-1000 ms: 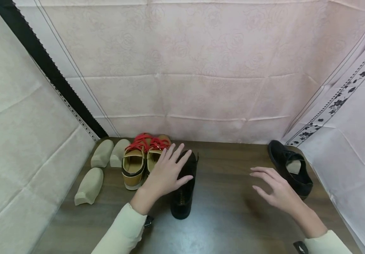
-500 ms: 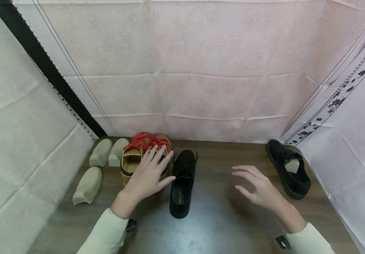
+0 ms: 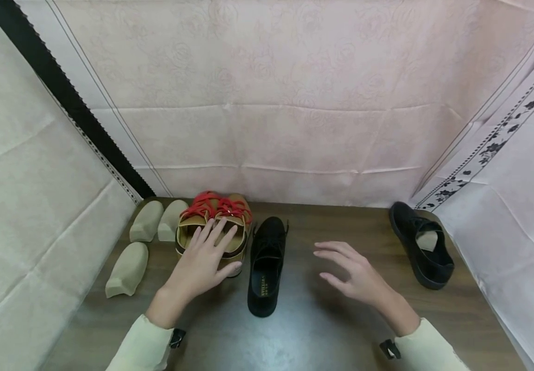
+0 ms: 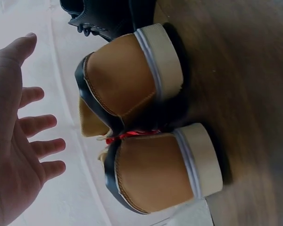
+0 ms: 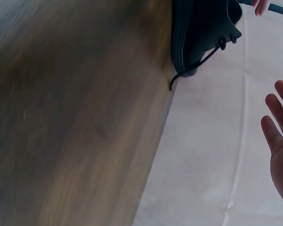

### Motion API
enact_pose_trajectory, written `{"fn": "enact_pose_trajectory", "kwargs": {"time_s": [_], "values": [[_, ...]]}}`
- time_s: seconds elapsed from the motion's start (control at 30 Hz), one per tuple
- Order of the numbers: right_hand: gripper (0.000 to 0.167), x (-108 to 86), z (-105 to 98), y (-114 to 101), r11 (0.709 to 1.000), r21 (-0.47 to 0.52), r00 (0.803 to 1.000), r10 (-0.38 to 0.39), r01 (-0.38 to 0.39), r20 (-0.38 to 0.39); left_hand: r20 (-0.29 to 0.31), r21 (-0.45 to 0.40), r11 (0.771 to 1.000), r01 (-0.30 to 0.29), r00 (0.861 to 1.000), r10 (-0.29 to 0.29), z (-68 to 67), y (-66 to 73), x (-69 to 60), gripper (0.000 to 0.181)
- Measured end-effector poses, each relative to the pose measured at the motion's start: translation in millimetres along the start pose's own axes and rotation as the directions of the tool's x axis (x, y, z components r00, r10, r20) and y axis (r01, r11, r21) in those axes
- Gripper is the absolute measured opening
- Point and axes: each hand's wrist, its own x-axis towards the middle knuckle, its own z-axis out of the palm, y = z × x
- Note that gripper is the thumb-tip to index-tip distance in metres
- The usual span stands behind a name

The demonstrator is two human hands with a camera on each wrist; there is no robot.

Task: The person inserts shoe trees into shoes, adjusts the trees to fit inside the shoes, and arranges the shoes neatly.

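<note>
My left hand hovers over the heels of a pair of tan shoes with red laces, its fingers spread and holding nothing. The left wrist view shows the tan heels apart from the palm. Just right of the pair, a black lace-up shoe stands on the wooden surface, toe toward the back. To the right of it my right hand is in the air with loosely bent fingers and nothing in it. The right wrist view has the black shoe at its top.
Three pale shoe inserts lie at the left side. Another black shoe with a pale insert inside stands at the far right. Cloth-covered walls close off the back and both sides of the wooden surface.
Both hands have moved left. The left hand has gone from above the middle black shoe to above the tan pair, uncovering the black shoe. The right hand has drawn away from the far-right shoe.
</note>
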Motion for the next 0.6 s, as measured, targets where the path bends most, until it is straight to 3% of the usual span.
{"fn": "enact_pose_trajectory", "kwargs": {"time_s": [0.2, 0.43, 0.6], "values": [[0.048, 3.0, 15, -3, 0.993, 0.006, 0.992, 0.116, -0.117, 0.043, 0.0, -0.004, 1.0, 0.01, 1.0, -0.01, 3.5, -7.0, -7.6, 0.082], [0.049, 9.6, 37, -3, 0.98, 0.049, 0.981, 0.191, -0.193, 0.026, -0.035, -0.013, 1.0, 0.018, 0.999, -0.018, 2.3, -18.3, -16.0, 0.082], [0.046, 16.9, 51, -5, 0.952, 0.107, 0.958, 0.284, -0.286, 0.034, -0.059, -0.015, 0.999, 0.038, 0.997, -0.039, 1.6, -27.5, -22.6, 0.082]]}}
